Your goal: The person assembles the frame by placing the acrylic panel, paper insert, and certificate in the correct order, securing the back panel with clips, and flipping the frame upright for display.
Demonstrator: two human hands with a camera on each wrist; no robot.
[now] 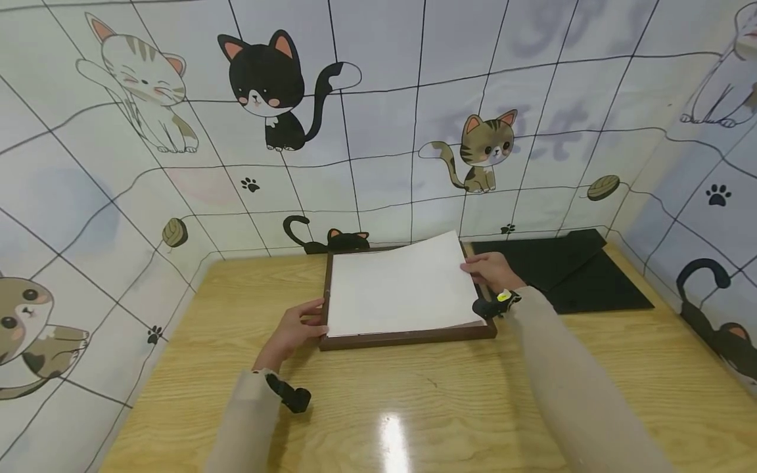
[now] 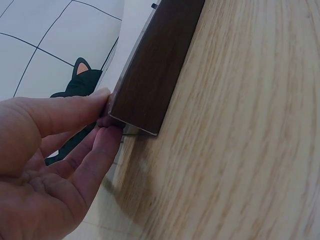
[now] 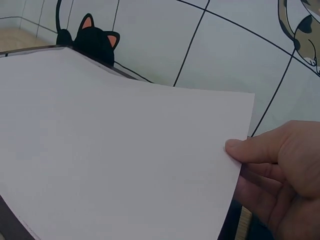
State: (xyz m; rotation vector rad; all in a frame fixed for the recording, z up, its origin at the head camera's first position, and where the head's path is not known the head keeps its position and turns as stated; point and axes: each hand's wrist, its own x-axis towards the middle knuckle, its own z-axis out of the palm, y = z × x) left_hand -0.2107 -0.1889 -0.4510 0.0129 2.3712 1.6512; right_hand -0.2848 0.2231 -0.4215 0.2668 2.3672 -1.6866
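A white sheet of paper (image 1: 402, 289) lies over a dark brown frame (image 1: 408, 339) on the table, its right side lifted and bowed upward. My right hand (image 1: 492, 270) pinches the sheet's right edge, thumb on top and fingers beneath, as the right wrist view shows with the paper (image 3: 130, 150) stretching away leftward. At the frame's near left corner, my left hand (image 1: 294, 332) grips the brown edge. In the left wrist view the thumb and fingertips of that hand (image 2: 55, 155) pinch the corner of the frame (image 2: 155, 65). The sheet hides the frame's inside.
A black folder or envelope with a flap (image 1: 591, 279) lies on the wooden table (image 1: 402, 401) to the right, partly behind the right hand. A wall cloth (image 1: 384, 131) with cartoon cats and grid lines borders the table at the back and sides.
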